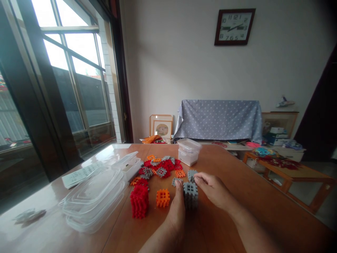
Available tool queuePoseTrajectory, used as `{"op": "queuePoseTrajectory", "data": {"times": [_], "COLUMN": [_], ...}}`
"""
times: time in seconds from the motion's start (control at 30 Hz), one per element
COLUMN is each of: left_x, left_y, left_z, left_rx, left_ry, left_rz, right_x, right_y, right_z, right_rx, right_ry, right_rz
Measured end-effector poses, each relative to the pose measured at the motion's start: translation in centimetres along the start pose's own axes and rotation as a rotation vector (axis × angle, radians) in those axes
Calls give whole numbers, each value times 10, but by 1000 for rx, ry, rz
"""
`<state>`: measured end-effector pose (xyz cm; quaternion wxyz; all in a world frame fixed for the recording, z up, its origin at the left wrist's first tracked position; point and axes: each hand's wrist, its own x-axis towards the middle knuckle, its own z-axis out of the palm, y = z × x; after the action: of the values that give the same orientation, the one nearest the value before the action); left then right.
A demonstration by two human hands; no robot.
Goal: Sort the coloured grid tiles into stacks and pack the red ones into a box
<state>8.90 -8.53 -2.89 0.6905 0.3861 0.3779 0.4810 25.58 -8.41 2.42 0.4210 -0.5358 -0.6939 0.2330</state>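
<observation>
Two-handed, apparently stacking! Pinching a grey piece (191, 174) with right fingers (199, 178); flanking the stack (191, 196), nearer worktop (223, 165) right edge than left, with left hand (177, 210), can't tell how closed. Next probably needs lining up.

Wall clock (235, 27): nos. 10, 11, 12, 1, 2 legible up top, 3 on R, then 4, 5, 6, 7, 8 round btm; no. on L side opp. 3 not clear; tiny mark under 12 too small to read; paper (79, 176) on L side of bench (218, 165) has rows of writing, illegible from here
</observation>
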Motion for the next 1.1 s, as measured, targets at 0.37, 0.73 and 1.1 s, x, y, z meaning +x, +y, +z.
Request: {"op": "queuePoseTrajectory", "data": {"times": [0.37,0.73,1.1], "left_x": [-1,-4,-3], "left_y": [-1,3,7], "left_z": [-7,-9,-7], "left_rx": [90,179,199], "left_ry": [39,18,46], "left_rz": [95,97,89], "right_x": [4,1,3], "right_y": [5,2,-4], "right_z": [13,13,-1], "right_rx": [-212,-206,-81], "right_ry": [-5,-2,216], "right_rz": [-235,-236,-128]}}
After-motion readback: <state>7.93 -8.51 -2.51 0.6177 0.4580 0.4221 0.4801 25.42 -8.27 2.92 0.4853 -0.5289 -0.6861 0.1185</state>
